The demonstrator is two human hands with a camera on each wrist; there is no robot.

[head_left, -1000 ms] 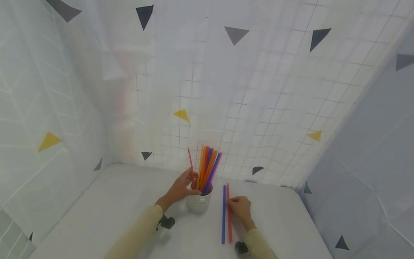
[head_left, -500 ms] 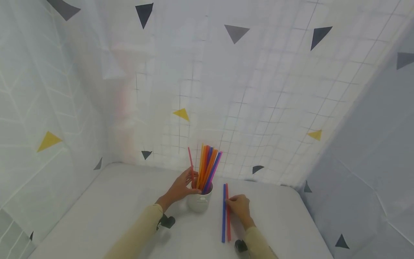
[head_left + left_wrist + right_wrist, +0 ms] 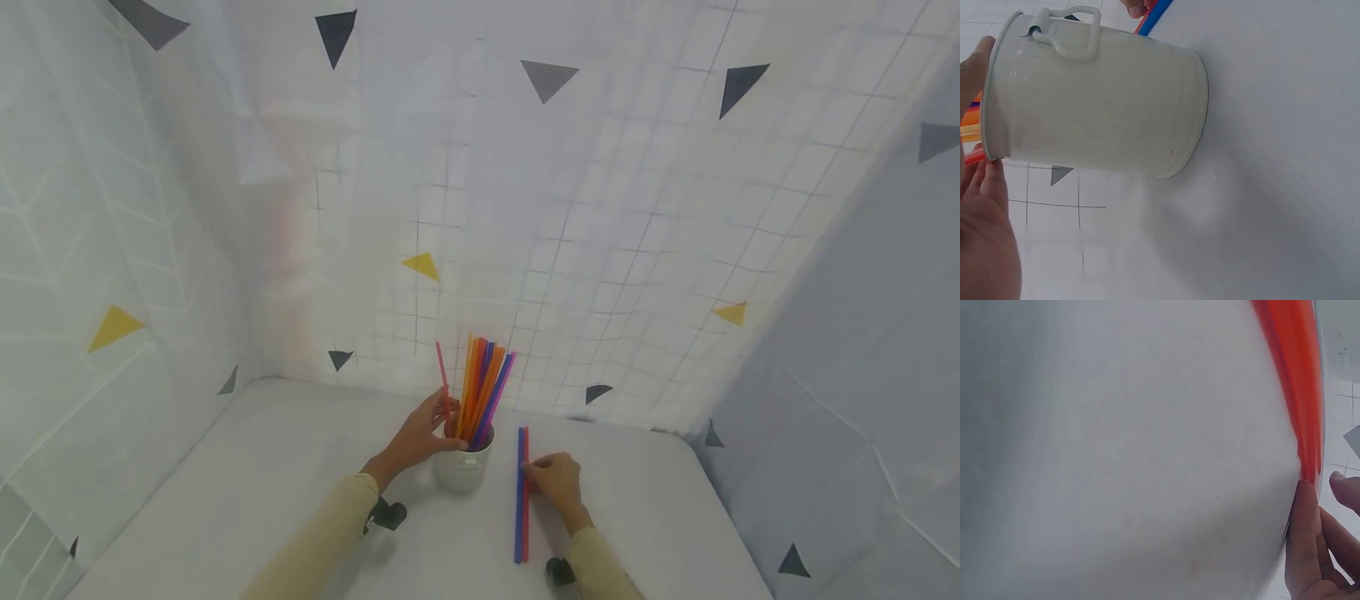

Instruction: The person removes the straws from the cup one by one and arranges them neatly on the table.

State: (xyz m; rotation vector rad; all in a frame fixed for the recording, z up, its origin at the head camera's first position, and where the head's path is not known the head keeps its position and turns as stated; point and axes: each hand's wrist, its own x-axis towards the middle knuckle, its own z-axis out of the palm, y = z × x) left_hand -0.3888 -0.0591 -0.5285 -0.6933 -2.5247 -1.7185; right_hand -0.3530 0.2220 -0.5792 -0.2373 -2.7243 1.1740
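Note:
My left hand (image 3: pixel 411 440) grips the rim of a cream cup (image 3: pixel 457 477), thumb on the near side and fingers round the left side. Coloured straws (image 3: pixel 480 392) stand in it; one thin red straw (image 3: pixel 441 362) leans left by my fingers. In the left wrist view the cup's loop handle (image 3: pixel 1094 31) shows. To the right, a blue straw (image 3: pixel 518 508) and a red straw (image 3: pixel 527 525) lie side by side on the table. My right hand (image 3: pixel 557 482) touches the red one with its fingertips; in the right wrist view the thumb stands apart from the red straw (image 3: pixel 1302 381).
The white table (image 3: pixel 660 517) has rounded back corners. Pale sheeting with triangles and grid lines hangs behind it and at both sides. Dark wrist devices (image 3: pixel 387 514) sit under each forearm.
The red straw has slid left under my right fingers, from slightly apart and tilted to lying along the blue straw. My left hand and the cup have stayed put.

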